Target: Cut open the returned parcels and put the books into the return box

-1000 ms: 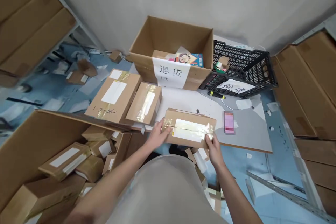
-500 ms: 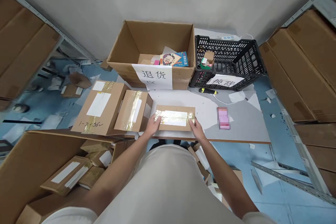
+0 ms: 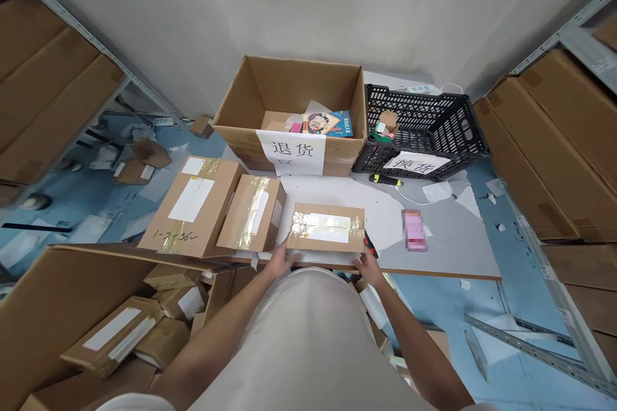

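Note:
A taped cardboard box (image 3: 328, 243) with a white label lies near the table's front edge. My left hand (image 3: 281, 262) is at its lower left corner, thumb and fingers apart; whether the fingertips touch the cardboard is unclear. By the lower right corner is my right hand (image 3: 369, 268), thumb spread from the fingers and holding nothing that I can see. Just above those fingers, a slim red-and-black tool (image 3: 370, 245) shows beside the box, partly hidden. To the left stand a smaller taped box (image 3: 243, 215) and a bigger one (image 3: 216, 202) with handwriting on it.
An open carton (image 3: 337, 157) with a paper sign holds a colourful booklet (image 3: 332, 123). Beside it is a black plastic crate (image 3: 434, 122). A black-and-yellow cutter (image 3: 385, 180) and a blurred pink item (image 3: 415, 231) lie on the table. Parcels fill a large carton (image 3: 53, 270) at lower left.
Both hands have come off the ends of the box and drawn back towards me. The red-and-black tool has come into sight on the right. The view has shifted slightly.

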Demonstrator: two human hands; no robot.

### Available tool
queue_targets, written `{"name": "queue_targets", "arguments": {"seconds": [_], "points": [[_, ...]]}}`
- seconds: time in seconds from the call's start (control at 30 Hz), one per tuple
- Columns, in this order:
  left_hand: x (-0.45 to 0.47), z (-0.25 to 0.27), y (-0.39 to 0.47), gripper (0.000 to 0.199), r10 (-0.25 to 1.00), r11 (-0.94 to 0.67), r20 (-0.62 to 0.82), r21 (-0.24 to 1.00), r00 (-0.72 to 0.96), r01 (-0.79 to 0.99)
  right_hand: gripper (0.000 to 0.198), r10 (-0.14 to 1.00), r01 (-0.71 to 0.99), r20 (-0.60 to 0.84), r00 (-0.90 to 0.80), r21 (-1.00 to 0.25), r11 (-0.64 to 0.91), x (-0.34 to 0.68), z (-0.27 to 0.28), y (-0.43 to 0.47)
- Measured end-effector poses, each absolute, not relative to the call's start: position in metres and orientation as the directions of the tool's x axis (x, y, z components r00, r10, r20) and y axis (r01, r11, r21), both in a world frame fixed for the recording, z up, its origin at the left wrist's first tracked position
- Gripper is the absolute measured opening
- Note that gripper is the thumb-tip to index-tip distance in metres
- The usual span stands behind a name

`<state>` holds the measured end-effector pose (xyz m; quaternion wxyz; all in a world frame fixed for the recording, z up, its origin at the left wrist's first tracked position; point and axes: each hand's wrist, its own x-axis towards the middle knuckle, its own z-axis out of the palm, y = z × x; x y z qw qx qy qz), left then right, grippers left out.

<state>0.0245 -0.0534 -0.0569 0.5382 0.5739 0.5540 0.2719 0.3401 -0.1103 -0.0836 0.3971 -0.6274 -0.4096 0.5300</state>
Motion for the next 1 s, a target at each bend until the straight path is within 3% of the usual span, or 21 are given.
{"name": "queue_targets", "arguments": {"seconds": [0.17, 0.3, 0.4, 0.57, 0.77, 1.0], "points": [[0.036, -0.044, -0.042, 0.056, 0.964, 0.210, -0.252, 0.915, 0.080, 0.344, 0.049, 0.960, 0.276, -0.241, 0.144, -0.922, -0.273, 0.329, -0.060, -0.090], [0.041, -0.023, -0.028, 0.049, 0.982, 0.190, -0.161, 0.839, -0.100, 0.510, 0.049, 0.962, 0.448, -0.178, 0.209, -0.856, -0.256, 0.329, -0.039, -0.070], [0.048, -0.013, -0.010, 0.048, 0.984, 0.175, -0.132, 0.773, -0.116, 0.609, 0.053, 0.950, 0.502, -0.187, 0.251, -0.814, -0.293, 0.330, -0.033, -0.056], [0.050, -0.014, 0.014, 0.051, 0.975, 0.197, -0.215, 0.726, -0.055, 0.659, 0.059, 0.945, 0.513, -0.210, 0.250, -0.799, -0.313, 0.331, -0.034, -0.043], [0.052, -0.025, 0.019, 0.047, 0.975, 0.193, -0.220, 0.772, -0.031, 0.606, 0.067, 0.936, 0.501, -0.213, 0.280, -0.799, -0.332, 0.332, -0.036, -0.050], [0.042, -0.044, 0.006, 0.043, 0.968, 0.224, -0.252, 0.853, -0.005, 0.472, 0.059, 0.928, 0.406, -0.225, 0.296, -0.850, -0.335, 0.346, -0.045, -0.062]]}}
